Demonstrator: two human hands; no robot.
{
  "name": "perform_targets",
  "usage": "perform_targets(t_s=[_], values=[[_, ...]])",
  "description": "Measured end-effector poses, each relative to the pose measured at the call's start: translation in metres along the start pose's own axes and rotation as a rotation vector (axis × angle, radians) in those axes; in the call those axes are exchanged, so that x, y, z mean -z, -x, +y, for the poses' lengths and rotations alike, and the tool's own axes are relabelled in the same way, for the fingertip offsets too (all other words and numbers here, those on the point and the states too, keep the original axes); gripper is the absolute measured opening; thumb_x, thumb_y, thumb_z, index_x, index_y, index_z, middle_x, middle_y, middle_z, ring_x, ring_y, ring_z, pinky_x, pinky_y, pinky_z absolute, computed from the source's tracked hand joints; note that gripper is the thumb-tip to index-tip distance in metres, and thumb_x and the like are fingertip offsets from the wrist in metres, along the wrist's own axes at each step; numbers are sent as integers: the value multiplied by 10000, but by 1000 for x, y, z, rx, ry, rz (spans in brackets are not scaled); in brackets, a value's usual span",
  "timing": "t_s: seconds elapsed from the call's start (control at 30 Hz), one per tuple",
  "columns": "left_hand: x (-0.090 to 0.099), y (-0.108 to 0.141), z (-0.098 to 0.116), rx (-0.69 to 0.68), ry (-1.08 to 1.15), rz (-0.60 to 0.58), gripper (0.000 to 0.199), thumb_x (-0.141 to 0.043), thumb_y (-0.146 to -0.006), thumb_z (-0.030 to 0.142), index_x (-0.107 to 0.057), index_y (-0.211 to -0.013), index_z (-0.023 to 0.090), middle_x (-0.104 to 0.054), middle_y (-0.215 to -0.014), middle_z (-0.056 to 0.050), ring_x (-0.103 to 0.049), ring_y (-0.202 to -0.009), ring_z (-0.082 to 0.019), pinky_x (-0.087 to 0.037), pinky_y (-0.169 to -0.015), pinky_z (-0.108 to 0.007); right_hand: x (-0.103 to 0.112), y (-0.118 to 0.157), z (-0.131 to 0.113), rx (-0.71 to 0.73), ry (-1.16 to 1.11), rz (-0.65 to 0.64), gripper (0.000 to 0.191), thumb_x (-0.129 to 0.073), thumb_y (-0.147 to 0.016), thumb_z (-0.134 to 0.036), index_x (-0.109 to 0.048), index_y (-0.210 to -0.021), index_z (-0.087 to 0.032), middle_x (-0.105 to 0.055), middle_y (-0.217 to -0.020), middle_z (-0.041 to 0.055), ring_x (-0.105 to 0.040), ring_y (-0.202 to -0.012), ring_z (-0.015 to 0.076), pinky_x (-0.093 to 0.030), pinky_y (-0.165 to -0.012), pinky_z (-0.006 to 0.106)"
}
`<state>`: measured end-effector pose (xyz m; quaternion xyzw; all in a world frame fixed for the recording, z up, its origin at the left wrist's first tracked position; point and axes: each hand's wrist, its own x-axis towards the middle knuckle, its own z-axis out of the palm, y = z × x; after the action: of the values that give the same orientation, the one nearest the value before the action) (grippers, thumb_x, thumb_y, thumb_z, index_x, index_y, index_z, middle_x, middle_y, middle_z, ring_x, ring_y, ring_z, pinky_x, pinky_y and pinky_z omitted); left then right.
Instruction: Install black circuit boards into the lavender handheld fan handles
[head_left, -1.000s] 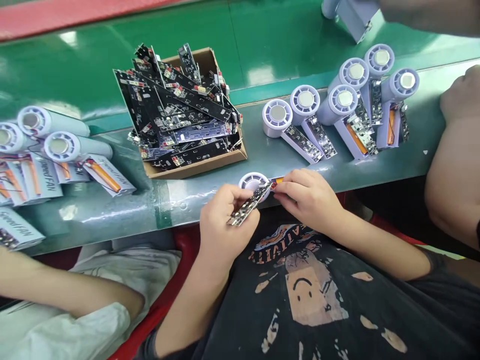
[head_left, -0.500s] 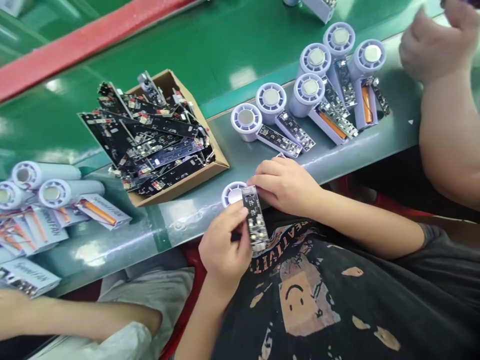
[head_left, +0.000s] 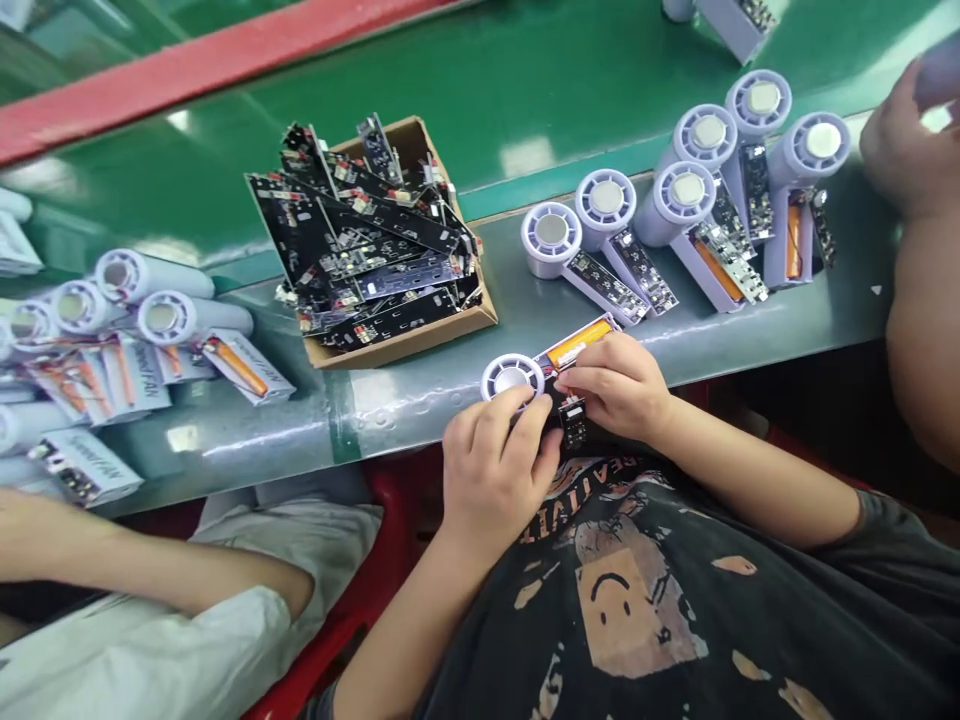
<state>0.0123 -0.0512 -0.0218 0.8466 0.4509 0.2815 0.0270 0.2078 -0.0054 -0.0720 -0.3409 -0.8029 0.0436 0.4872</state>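
Note:
My left hand (head_left: 495, 460) is wrapped round the round head of a purple fan (head_left: 513, 377) at the bench's front edge. The fan's handle lies open toward the upper right, showing an orange battery (head_left: 579, 343). My right hand (head_left: 619, 385) pinches a black circuit board (head_left: 573, 422) beside the handle, with its lower end hanging below the fingers. Thin wires show between the fan head and the board. Where the board meets my right fingertips is partly hidden.
A cardboard box (head_left: 484, 318) heaped with circuit boards stands behind my left hand. Several purple fans (head_left: 551, 240) with boards lie at the right, and more fans (head_left: 195, 316) at the left. A person's forearm (head_left: 150, 560) is at the left, another person's hand (head_left: 911, 150) at the right.
My left hand has gone from the circuit board to the fan head. The board now hangs at my right hand, and the fan's orange battery has come into sight. The view has shifted left.

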Motion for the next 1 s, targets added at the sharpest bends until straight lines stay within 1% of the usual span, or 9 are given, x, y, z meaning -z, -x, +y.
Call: perform_targets(t_s=[0.1,0.27,0.37,0.47,0.53,0.63,0.77,0.87,1.0], values=[[-10,-9,-10,23,-72,14,310,-625,-841,94,-670,-1110,240,-708,-1106,-79,-594,-966,-255,-442,-858,-400,2,-1,0,19,-20,7,207,-536,-870,-65,-651,-945,-219,-644,-812,15,-582,-726,133,-464,-672,280],[-7,-28,-15,11,-147,1,298,-563,-842,65,-688,-1051,237,-711,-1139,-74,-573,-983,-274,-403,-876,-436,8,-1,-1,21,78,-92,223,-510,-902,-83,-665,-858,-236,-665,-812,4,-569,-722,127,-455,-688,278],[-8,-40,-14,-27,-139,-15,261,-595,-856,126,-691,-1071,238,-708,-1118,-81,-563,-996,-283,-386,-876,-447,9,0,-1,43,96,-121,188,-517,-926,-135,-669,-874,-233,-674,-831,13,-563,-772,141,-436,-711,296],[-16,-48,-17,-61,-106,1,152,-606,-895,187,-710,-981,258,-710,-1032,-67,-558,-971,-265,-376,-850,-433,8,0,-1,16,118,-144,201,-499,-931,-147,-664,-873,-246,-673,-840,8,-570,-790,142,-430,-728,305],[-24,-48,-22,-57,-46,44,116,-613,-904,197,-712,-905,257,-691,-971,-56,-559,-936,-238,-387,-837,-410,9,-3,-1,-63,77,-121,227,-481,-905,-103,-656,-873,-243,-666,-842,9,-587,-797,140,-448,-735,303],[-33,-37,-29,-92,-17,184,81,-675,-873,204,-719,-917,256,-639,-901,-51,-536,-897,-217,-407,-818,-377,13,-11,-2,-236,-65,-70,244,-464,-842,-40,-634,-897,-207,-654,-858,32,-607,-829,147,-489,-734,290],[-39,-13,-36,-209,-142,336,200,-738,-823,198,-736,-984,316,-594,-778,-32,-487,-834,-215,-372,-768,-356,22,-26,-6,-452,-171,-146,188,-498,-806,-50,-614,-878,-180,-639,-836,31,-584,-771,138,-476,-665,256],[-41,2,-46,-245,-158,346,227,-737,-824,202,-746,-984,363,-605,-712,-11,-482,-766,-204,-339,-753,-357,27,-38,-9,-561,-202,-256,151,-524,-789,-69,-618,-847,-172,-628,-799,22,-556,-728,133,-444,-652,254],[-40,6,-65,-151,-90,337,165,-704,-853,239,-754,-926,378,-641,-648,9,-509,-686,-190,-332,-751,-371,29,-47,-17,-672,-259,-341,56,-568,-786,-126,-606,-781,-167,-588,-712,-1,-525,-673,122,-408,-625,246]])
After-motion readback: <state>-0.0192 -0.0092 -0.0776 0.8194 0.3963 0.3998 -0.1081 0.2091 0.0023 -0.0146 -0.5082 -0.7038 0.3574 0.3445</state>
